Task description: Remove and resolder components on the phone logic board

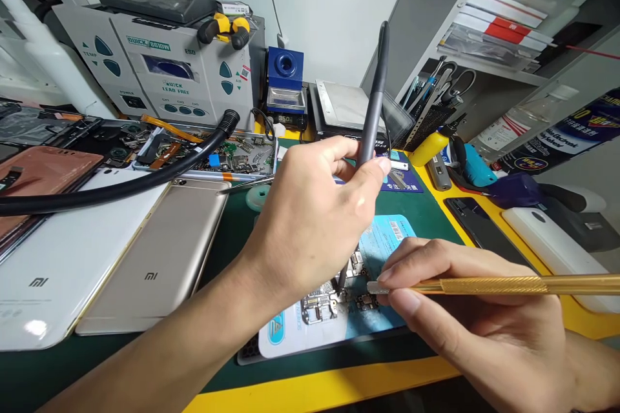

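Observation:
My left hand (pixel 314 213) is closed round a slim dark grey soldering iron (pixel 372 113), held upright. Its dark tip points down at a phone circuit board (pixel 320 306), which my hand partly covers. From the right, my right hand (pixel 484 322) pinches a craft knife (pixel 494 285) with a gold knurled handle, held level. The knife's silver front end is close above the board's right part; I cannot make out a blade. Beneath the board lies a blue and white pad (pixel 290 342) on a green mat (pixel 227 361).
Left lie a white phone (pixel 62 258) and a gold phone (pixel 155 258). A black hose (pixel 121 190) crosses above them from the hot-air station (pixel 165 71). A soldering station (pixel 285 90) stands behind. At right are a dark phone (pixel 484 222), a yellow bottle (pixel 429 147) and a tool holder (pixel 431 110).

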The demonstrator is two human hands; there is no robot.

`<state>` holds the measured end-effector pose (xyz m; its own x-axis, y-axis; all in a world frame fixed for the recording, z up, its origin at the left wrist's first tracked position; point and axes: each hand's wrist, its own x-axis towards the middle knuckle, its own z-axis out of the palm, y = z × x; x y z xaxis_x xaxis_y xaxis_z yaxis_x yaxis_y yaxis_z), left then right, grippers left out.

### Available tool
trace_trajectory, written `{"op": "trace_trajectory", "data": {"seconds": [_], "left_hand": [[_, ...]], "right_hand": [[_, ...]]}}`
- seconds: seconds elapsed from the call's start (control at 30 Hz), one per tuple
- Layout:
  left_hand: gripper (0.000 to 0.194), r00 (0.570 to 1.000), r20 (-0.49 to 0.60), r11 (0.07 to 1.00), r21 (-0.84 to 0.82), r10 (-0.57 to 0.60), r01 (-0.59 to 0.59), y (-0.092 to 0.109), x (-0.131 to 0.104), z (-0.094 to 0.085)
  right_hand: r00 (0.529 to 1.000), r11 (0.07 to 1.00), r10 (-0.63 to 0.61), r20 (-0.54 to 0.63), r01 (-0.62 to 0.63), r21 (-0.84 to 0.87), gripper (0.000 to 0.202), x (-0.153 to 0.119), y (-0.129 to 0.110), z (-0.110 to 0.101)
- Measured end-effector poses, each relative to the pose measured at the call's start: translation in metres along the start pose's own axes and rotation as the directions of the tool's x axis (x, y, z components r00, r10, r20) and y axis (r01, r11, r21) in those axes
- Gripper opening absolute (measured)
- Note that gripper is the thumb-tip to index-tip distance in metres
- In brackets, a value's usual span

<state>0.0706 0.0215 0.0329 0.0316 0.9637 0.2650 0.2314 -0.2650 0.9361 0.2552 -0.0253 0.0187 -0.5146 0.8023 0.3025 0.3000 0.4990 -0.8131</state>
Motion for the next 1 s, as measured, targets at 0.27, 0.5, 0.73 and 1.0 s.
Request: {"op": "trace_trajectory", "data": {"seconds": [0.27,0.5,0.73,1.0], "left_hand": [[0.023,1.000,0.002,1.000,-0.002,0.025,-0.025,0.000,-0.002,0.000],[0.022,1.000,-0.001,0.999,-0.022,0.028,-0.028,-0.002,0.000,0.003],[0.023,0.999,0.004,0.999,-0.034,0.034,-0.034,-0.003,-0.001,0.002],[0.022,0.999,0.001,0.995,-0.098,0.035,-0.035,-0.004,-0.001,0.003]], "right_hand": [[0.991,0.996,-0.021,-0.133,0.010,-0.089,0.022,0.003,-0.010,0.007],[1.000,0.994,-0.027,-0.015,0.025,-0.107,0.025,0.006,-0.008,-0.003],[0.999,0.994,-0.045,0.008,0.046,-0.097,0.024,0.006,-0.007,-0.003],[1.000,0.991,-0.010,0.014,0.012,-0.135,0.022,0.005,-0.009,-0.004]]}}
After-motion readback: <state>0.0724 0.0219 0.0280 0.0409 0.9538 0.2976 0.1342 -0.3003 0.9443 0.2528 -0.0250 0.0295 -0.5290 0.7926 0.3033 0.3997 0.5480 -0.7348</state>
